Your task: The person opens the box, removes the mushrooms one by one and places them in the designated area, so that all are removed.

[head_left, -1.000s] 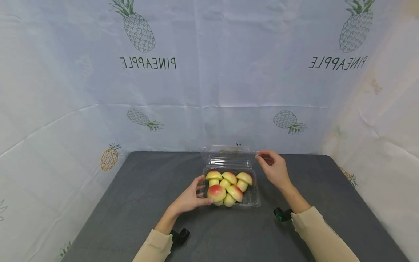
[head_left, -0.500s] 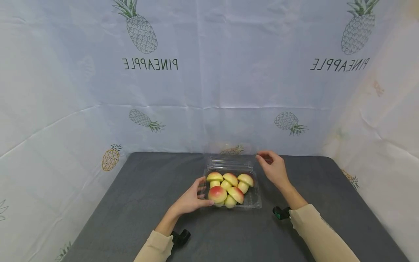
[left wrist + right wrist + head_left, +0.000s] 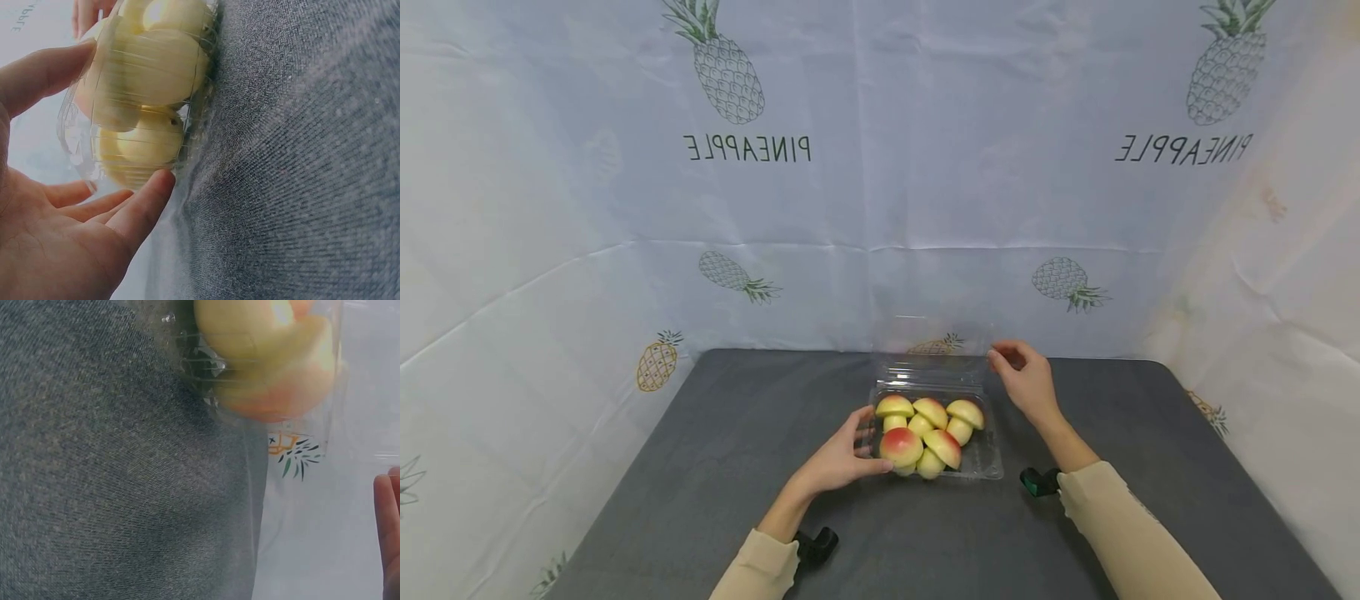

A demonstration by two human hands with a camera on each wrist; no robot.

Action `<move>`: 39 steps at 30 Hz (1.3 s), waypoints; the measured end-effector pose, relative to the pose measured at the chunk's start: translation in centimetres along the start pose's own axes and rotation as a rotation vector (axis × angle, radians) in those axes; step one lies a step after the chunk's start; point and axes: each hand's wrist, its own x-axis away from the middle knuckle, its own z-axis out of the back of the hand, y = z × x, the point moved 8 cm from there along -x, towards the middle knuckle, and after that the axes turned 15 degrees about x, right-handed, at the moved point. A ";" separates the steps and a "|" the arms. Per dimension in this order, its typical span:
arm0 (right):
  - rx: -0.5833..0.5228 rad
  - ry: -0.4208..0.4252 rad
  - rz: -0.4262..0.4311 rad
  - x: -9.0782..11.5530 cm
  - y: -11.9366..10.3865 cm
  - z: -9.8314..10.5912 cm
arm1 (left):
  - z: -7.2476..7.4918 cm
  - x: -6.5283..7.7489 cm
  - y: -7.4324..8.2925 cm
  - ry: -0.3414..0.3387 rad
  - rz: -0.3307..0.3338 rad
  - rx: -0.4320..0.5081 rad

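A clear plastic clamshell container [image 3: 981,467] sits on the table with its hinged lid [image 3: 895,337] raised at the back. Inside lie several mushroom-shaped pieces [image 3: 942,447], pale yellow with reddish caps. My left hand [image 3: 838,454] holds the container's left side, its thumb at the front corner and its fingers along the side wall. In the left wrist view, the thumb [image 3: 47,75] touches the rim and a fingertip meets the ribbed wall. My right hand [image 3: 1028,385] pinches the lid's right edge between thumb and fingers. Only a few of its fingers [image 3: 389,525] show in the right wrist view.
The container stands on a dark grey cloth-covered table [image 3: 737,433], towards its back edge. Behind it hangs a white curtain [image 3: 910,192] printed with pineapples, and more of it runs along both sides. Each wrist wears a small black device [image 3: 816,546].
The lid has tipped further up and back, with my right hand still pinching its edge and rising slightly. My left hand keeps its hold on the container. The head view has shifted a little.
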 end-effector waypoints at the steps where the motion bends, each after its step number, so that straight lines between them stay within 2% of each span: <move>1: 0.005 -0.004 -0.005 0.0 0.1 -0.1 | 0.0 0.0 0.0 0.001 0.001 0.000; 16: 0.128 -0.134 -0.038 0.7 1.9 -1.6 | -0.2 0.0 -0.2 -0.010 0.000 0.002; 30: 0.128 -0.294 -0.039 2.1 3.3 -2.8 | -0.1 -0.1 -0.4 0.005 -0.004 -0.021; 39: 0.103 -0.344 -0.006 2.6 3.3 -3.2 | 0.0 -0.1 -0.4 0.006 0.001 -0.025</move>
